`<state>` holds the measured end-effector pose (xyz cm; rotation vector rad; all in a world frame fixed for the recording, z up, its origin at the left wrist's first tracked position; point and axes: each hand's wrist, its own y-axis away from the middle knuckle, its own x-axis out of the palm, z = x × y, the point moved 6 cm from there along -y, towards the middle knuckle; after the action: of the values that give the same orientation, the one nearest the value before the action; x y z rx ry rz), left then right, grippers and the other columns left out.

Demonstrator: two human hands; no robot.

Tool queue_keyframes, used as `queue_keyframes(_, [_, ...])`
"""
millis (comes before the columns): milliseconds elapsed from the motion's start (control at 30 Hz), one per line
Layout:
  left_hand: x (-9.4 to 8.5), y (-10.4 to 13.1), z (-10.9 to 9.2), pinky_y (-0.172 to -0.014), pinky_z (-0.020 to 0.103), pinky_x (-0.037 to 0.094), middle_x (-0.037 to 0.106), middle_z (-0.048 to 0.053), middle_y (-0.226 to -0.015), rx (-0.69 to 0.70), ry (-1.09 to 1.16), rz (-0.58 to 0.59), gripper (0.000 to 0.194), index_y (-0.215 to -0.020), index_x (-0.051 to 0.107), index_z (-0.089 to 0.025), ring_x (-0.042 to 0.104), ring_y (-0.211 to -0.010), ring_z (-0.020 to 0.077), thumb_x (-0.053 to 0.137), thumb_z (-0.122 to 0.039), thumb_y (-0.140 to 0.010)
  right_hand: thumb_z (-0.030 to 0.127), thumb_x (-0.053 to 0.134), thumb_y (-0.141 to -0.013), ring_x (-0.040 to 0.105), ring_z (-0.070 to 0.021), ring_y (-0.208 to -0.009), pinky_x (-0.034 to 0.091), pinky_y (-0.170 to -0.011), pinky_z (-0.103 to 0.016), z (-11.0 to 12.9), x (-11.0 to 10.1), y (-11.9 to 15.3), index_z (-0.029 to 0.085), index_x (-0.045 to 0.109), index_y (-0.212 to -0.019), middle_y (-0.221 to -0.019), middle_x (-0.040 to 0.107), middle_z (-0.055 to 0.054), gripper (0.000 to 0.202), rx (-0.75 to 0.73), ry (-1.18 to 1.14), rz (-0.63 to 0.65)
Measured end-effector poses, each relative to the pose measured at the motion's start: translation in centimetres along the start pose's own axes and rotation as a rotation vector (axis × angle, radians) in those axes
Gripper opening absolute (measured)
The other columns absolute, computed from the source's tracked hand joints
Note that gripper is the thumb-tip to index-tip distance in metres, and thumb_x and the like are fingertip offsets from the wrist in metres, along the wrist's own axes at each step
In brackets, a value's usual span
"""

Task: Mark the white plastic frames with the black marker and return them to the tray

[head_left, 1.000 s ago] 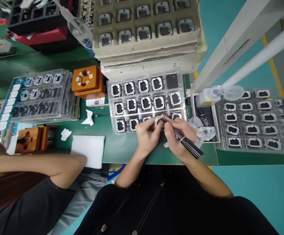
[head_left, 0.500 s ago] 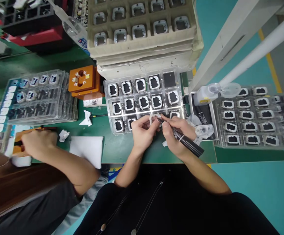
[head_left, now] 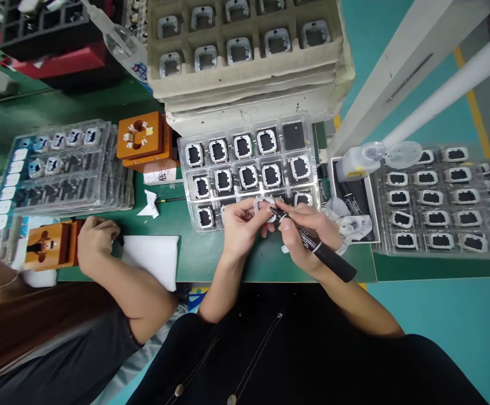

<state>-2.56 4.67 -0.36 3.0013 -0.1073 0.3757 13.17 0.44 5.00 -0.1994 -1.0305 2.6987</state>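
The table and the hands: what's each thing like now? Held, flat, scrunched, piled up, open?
Left hand: closed, pinching
White frame: held by left hand
Right hand: closed, gripping
Black marker: held, uncapped, slanted
Tissue: crumpled
White sheet: flat
Beige trays: stacked
White box: open

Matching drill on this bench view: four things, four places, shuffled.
1. black marker
2. held white frame
3. beige tray stack
4. white sheet

A. beyond the clear tray
B. in the left hand's fingers
C. partly hidden by a co-worker's forearm
D. in the right hand

Pairs: 1-D, 2-B, 3-A, 4-C
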Motion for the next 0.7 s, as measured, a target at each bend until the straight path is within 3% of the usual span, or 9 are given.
queue_keyframes(200, [-0.6, 0.0, 0.5, -0.041, 0.021, 0.041, 0.071, 0.001, -0.061, 0.001, -0.077, -0.001, 0.036, -0.09, 0.088, -0.02, 0.057, -0.045, 0.0094, 0.095, -0.056, -0.089, 0.011, 0.072, -0.1, 0.088, -0.0289, -0.101, 0.077, -0.08, -0.043, 0.4, 0.0, -0.5, 0.027, 0.071, -0.121, -0.086, 0.082, 0.001, 0.026, -0.023, -0.091, 0.005])
queue_keyframes(333, [-0.7, 0.0, 0.6, -0.042, 0.02, 0.037, 0.07, 0.0, -0.061, 0.003, -0.064, 0.023, 0.032, -0.088, 0.089, -0.02, 0.051, -0.045, 0.007, 0.095, -0.052, -0.091, 0.01, 0.074, -0.096, 0.083, -0.0236, -0.081, 0.078, -0.091, -0.051, 0.4, 0.0, -0.5, 0.027, 0.071, -0.121, -0.085, 0.079, 0.003, 0.03, -0.035, -0.148, 0.033])
queue_keyframes(467, [-0.7, 0.1, 0.5, -0.042, 0.02, 0.038, 0.072, 0.001, -0.063, 0.022, -0.101, 0.01, 0.031, -0.088, 0.089, -0.021, 0.052, -0.045, 0.0075, 0.095, -0.052, -0.09, 0.012, 0.072, -0.097, 0.077, -0.0208, -0.069, 0.078, -0.091, -0.054, 0.4, -0.2, -0.5, 0.029, 0.07, -0.12, -0.079, 0.075, 0.005, 0.028, -0.041, -0.14, 0.018])
queue_keyframes(567, [-0.4, 0.3, 0.3, -0.042, 0.02, 0.039, 0.072, 0.0, -0.062, 0.058, -0.132, -0.036, 0.029, -0.087, 0.089, -0.021, 0.052, -0.045, 0.0072, 0.096, -0.049, -0.089, 0.012, 0.072, -0.098, 0.079, -0.0208, -0.073, 0.078, -0.093, -0.054, 0.6, -0.2, -0.5, 0.028, 0.068, -0.119, -0.079, 0.075, 0.005, 0.026, -0.03, -0.117, 0.034])
queue_keyframes(700, [-0.1, 0.8, -0.5, -0.044, 0.02, 0.042, 0.072, -0.001, -0.061, 0.163, -0.159, -0.156, 0.03, -0.081, 0.087, -0.019, 0.054, -0.044, 0.0074, 0.097, -0.048, -0.086, 0.012, 0.072, -0.1, 0.087, -0.0266, -0.098, 0.077, -0.092, -0.048, 0.3, -0.3, -0.1, 0.026, 0.067, -0.114, -0.083, 0.077, 0.002, 0.02, 0.036, -0.09, 0.024])
